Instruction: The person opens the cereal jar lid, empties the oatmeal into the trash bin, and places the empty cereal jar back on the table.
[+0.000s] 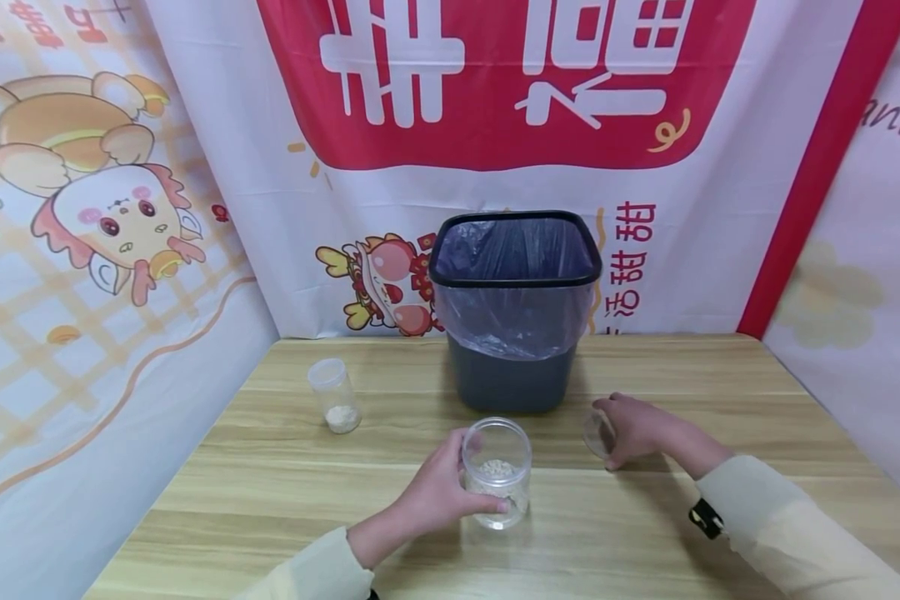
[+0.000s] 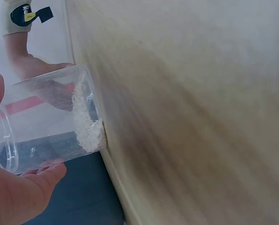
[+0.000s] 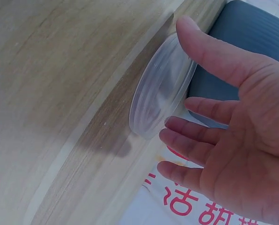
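Observation:
My left hand (image 1: 446,483) grips a clear plastic jar (image 1: 497,446) around its side, with thumb and fingers on opposite sides. The jar has no lid on and stands upright on the table. Pale flakes (image 2: 88,119) cover its bottom in the left wrist view. To the right, my right hand (image 1: 633,429) is over a clear round lid (image 1: 597,435) on the table. In the right wrist view its fingers are spread and nearly straight beside the lid (image 3: 160,89), with a gap between palm and lid. Whether the fingertips touch the rim I cannot tell.
A dark grey bin (image 1: 513,367) with a clear bag liner stands at the back middle, behind both hands. Another clear jar (image 1: 332,387), narrower and with some white stuff at its bottom, stands at the back left. Printed cloths (image 1: 217,167) hang around the wooden table (image 1: 270,500).

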### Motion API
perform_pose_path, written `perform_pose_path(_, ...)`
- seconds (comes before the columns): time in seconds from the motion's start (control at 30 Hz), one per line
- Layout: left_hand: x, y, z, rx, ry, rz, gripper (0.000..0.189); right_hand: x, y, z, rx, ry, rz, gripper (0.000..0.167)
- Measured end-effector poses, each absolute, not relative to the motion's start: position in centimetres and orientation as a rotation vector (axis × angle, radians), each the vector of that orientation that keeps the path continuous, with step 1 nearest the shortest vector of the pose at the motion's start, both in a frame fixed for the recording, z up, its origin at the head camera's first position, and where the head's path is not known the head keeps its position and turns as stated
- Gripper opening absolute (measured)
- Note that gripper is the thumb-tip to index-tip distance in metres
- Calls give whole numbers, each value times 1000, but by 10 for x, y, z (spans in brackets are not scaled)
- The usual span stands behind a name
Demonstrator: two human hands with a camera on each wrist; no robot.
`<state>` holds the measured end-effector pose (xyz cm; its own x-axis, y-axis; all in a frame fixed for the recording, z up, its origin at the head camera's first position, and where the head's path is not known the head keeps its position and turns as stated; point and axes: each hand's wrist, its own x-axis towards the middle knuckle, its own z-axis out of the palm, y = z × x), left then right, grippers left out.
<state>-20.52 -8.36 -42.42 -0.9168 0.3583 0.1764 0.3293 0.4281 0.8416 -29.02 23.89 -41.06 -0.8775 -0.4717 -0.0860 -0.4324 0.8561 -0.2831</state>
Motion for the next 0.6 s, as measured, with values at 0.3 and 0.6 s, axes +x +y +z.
perform_pose_path(0.3, -208, -86, -408, 713, 2681, 1488, 91, -281, 235, -408, -785, 2931, -445, 90)
perform_pose_path(0.6, -212, -86, -401, 722, 2743, 1384, 89, -266, 224, -408, -887, 2933, -558, 90)
